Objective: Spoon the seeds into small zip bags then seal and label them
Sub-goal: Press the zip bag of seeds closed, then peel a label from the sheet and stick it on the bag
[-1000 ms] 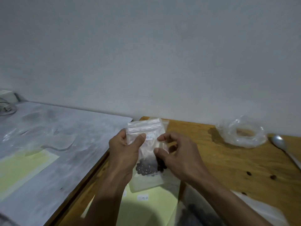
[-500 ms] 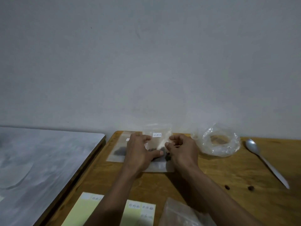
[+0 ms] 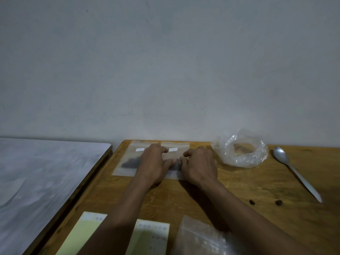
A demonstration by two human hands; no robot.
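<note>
Two small zip bags lie flat side by side at the far edge of the wooden table. The left bag holds dark seeds and carries a white label. The right bag, also labelled, lies under both hands. My left hand rests on its left part with fingers spread, overlapping the left bag. My right hand presses its right side with curled fingers. The seeds in the right bag are mostly hidden by the hands. A metal spoon lies on the table at the right.
A crumpled clear plastic bag sits by the wall right of the hands. Two loose seeds lie near the spoon. Yellow label sheets and a stack of zip bags lie at the near edge. A grey board adjoins the table's left.
A second ago both hands held the seed bag up in the air. It now lies flat on the table beside the other bag, with both hands pressing on it.
</note>
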